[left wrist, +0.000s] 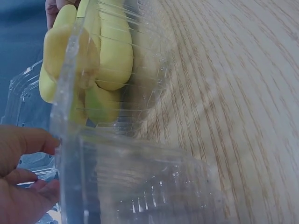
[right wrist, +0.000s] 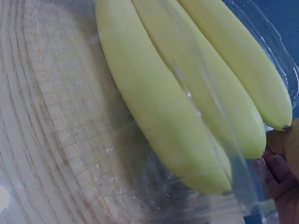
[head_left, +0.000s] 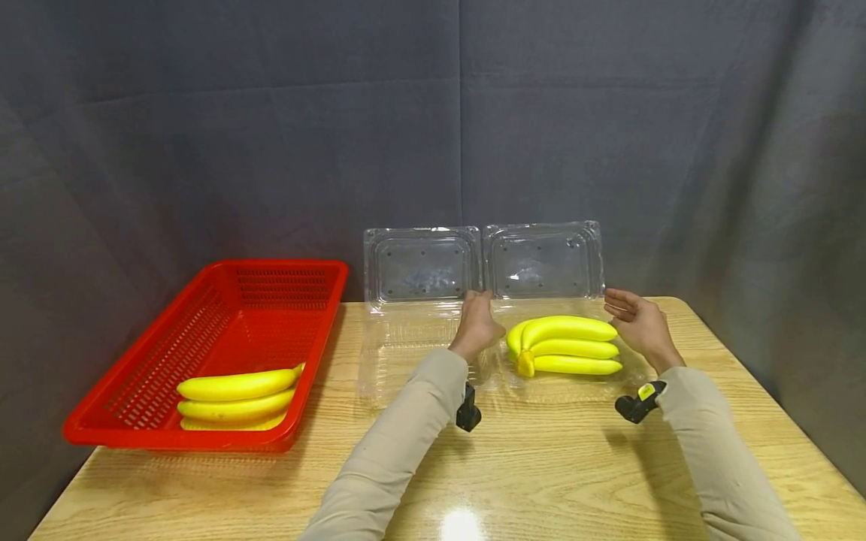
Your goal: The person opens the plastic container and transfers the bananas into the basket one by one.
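A bunch of yellow bananas lies in the right-hand clear plastic clamshell container, its stem end toward the left. This container's lid stands raised at the back. My left hand is at the left side of that container, between it and the neighbouring one. In the left wrist view, fingertips come right up to the plastic rim. On the opposite side, my right hand has its fingers toward the lid's lower right corner, beside the banana tips. The right wrist view shows its fingers partly hidden behind the bananas and plastic.
A second clear clamshell container stands to the left, its lid raised too. Farther left, a red plastic basket holds more bananas. Everything rests on a wooden table before a dark grey curtain.
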A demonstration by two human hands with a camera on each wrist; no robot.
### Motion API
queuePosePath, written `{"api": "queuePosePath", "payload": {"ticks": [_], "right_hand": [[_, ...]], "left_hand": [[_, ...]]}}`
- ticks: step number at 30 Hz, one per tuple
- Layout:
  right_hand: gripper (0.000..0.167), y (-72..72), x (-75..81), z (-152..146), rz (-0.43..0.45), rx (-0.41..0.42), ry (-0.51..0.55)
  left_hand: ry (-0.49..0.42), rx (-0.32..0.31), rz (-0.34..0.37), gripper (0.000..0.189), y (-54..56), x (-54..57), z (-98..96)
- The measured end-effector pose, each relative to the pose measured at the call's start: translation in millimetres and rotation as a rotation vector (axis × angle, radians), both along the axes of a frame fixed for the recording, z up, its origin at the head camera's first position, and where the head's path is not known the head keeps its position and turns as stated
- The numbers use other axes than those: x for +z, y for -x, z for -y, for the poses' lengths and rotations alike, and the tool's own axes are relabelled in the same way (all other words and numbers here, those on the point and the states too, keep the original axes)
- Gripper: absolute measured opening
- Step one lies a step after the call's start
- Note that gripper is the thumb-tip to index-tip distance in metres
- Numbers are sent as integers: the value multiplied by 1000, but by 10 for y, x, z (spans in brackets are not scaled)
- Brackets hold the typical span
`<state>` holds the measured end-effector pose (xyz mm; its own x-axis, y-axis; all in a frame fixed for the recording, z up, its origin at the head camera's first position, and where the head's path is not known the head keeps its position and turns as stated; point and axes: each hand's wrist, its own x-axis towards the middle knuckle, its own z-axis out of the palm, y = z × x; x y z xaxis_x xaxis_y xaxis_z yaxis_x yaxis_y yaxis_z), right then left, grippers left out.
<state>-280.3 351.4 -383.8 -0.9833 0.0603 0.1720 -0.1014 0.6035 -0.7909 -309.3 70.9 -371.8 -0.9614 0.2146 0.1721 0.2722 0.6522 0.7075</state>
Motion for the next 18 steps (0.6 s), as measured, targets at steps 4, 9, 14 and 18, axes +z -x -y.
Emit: {"api": "queuePosePath", "payload": {"ticks": [4, 9, 14, 18], "right_hand": [[54, -1, 13, 7, 17, -1, -4], [55, -8, 26, 7, 33, 13, 2], [56, -12, 24, 4, 55, 49, 30], [55, -14, 22, -3, 53, 56, 40]], "left_hand": [[-21, -6, 13, 76, -2, 4, 6], [-20, -13, 13, 74, -7, 16, 4], [-36, -17, 35, 72, -11, 22, 1], [-41, -16, 33, 73, -13, 14, 9]]}}
